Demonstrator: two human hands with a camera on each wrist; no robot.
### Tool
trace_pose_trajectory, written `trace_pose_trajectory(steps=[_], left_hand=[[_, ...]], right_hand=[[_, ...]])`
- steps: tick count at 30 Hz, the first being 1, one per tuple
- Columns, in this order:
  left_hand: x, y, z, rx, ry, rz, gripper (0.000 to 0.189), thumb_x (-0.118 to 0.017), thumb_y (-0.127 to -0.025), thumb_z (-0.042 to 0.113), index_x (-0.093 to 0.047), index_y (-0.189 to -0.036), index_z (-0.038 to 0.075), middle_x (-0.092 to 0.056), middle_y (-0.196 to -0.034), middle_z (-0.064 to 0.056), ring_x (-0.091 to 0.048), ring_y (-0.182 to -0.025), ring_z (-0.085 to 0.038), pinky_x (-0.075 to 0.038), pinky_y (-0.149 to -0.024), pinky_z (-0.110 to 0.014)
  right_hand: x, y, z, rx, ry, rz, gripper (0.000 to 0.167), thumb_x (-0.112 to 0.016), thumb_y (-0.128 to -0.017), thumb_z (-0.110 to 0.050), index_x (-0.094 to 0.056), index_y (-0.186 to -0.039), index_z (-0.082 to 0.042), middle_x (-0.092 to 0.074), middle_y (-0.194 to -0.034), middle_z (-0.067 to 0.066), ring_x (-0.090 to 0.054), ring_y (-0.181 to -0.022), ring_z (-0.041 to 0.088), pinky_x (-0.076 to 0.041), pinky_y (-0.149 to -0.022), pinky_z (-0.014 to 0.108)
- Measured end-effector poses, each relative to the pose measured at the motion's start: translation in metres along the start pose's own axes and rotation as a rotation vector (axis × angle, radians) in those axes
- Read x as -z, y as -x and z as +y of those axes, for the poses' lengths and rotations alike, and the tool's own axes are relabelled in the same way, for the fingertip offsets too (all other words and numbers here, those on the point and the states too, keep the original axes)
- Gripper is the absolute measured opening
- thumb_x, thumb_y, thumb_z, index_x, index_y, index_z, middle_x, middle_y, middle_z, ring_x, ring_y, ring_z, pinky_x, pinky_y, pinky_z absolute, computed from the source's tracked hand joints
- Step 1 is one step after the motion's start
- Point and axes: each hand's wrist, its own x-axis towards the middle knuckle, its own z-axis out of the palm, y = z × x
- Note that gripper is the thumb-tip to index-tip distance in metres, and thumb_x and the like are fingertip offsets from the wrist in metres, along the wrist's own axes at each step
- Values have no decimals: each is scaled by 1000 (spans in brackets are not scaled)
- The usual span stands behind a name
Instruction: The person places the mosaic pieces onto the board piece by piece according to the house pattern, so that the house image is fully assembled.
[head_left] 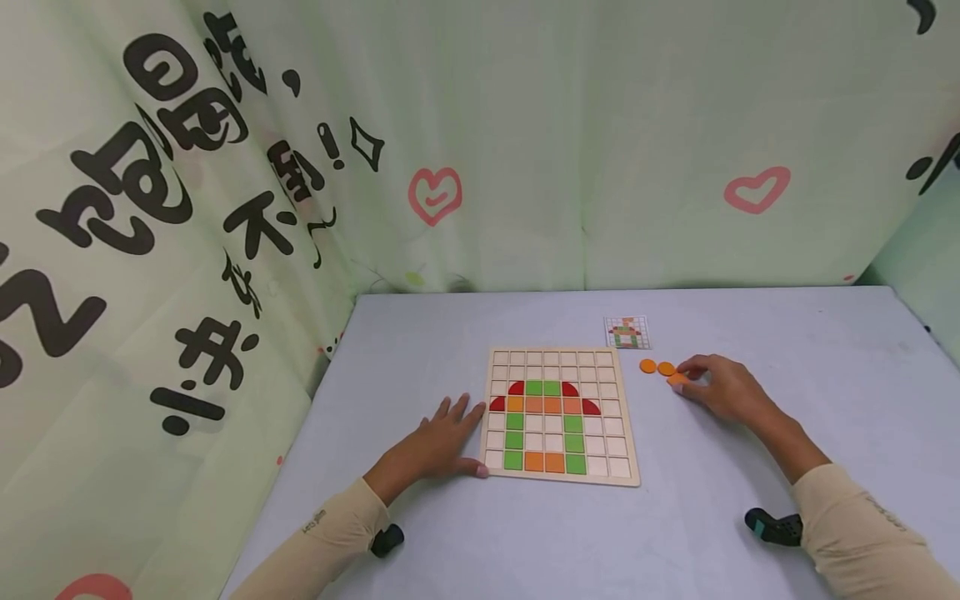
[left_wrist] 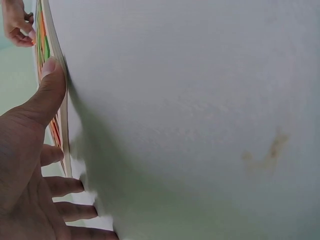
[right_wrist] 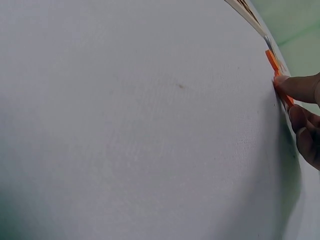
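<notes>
A wooden grid board (head_left: pixel 606 359) lies on the table, with green, orange and red pieces forming a mushroom-like pattern in its squares. At its left edge rests my left hand (head_left: pixel 442 442), fingers spread and thumb at the lower left corner; the left wrist view shows the thumb against the board's rim (left_wrist: pixel 64 120). To the right of the board, my right hand (head_left: pixel 726 388) pinches an orange disc (head_left: pixel 677 379) between thumb and fingers, low over the table. Two more orange discs (head_left: pixel 648 366) lie just left of it. In the right wrist view the fingers partly hide the orange pieces (right_wrist: pixel 272 60).
A small printed card (head_left: pixel 627 332) with a similar coloured pattern lies behind the board's back right corner. The white-covered table (head_left: pixel 420 333) meets a pale green curtain (head_left: pixel 525 167) at the back and left.
</notes>
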Motion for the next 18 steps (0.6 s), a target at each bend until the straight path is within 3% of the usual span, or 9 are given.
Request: trace_pose_trajectory(steps=[8, 18], left_hand=[[1, 1, 1, -1, -8, -2, 102, -77, -78, 60, -30, -159, 20, -25, -166, -14, -22, -152, -44, -36, -108, -68], [1, -1, 0, 0, -8, -16, 102, -77, -79, 60, -29, -160, 20, -23, -167, -14, -21, -152, -44, -36, -108, -68]], right_hand=[[1, 2, -3, 28, -10, 18, 33, -75, -89, -16, -61, -114, 0, -67, -101, 24, -57, -86, 33, -41, -67, 34], [0, 4, -4, 55, -11, -7, 33, -69, -93, -11, -61, -124, -3, -67, -95, 20, -55, -78, 26, -40, -63, 30]])
